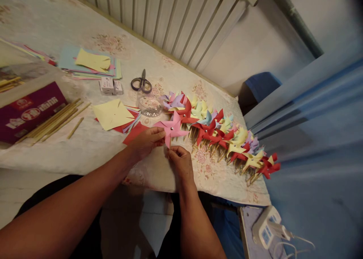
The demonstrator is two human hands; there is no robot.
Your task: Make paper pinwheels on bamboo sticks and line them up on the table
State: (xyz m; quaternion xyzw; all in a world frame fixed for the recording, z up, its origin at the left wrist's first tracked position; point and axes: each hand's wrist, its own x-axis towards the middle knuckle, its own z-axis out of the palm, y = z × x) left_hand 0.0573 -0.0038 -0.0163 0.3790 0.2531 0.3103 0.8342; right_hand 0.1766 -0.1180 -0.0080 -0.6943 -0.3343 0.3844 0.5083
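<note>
A pink paper pinwheel (pixel 171 129) with a shiny pin at its centre is between my hands, over the front part of the table. My left hand (pixel 147 141) pinches one of its blades from the left, thumb and fingers closed. Just below the blades, my right hand (pixel 181 161) has its fingers closed at the pinwheel's stick, most of which is hidden by the hand. Beside my left hand lie red paper (pixel 134 133) and a cut yellow sheet (pixel 112 114). Finished-looking pinwheels (pixel 219 136) in several colours lie in a long row on the right.
Behind the hands are scissors (pixel 141 83), a clear container of pins (pixel 150 107) and small white boxes (pixel 109 86). Coloured paper (pixel 85 64) is stacked at back left. Wooden sticks (pixel 53 123) lie by a purple box (pixel 31 113). A power strip (pixel 266 228) sits at lower right.
</note>
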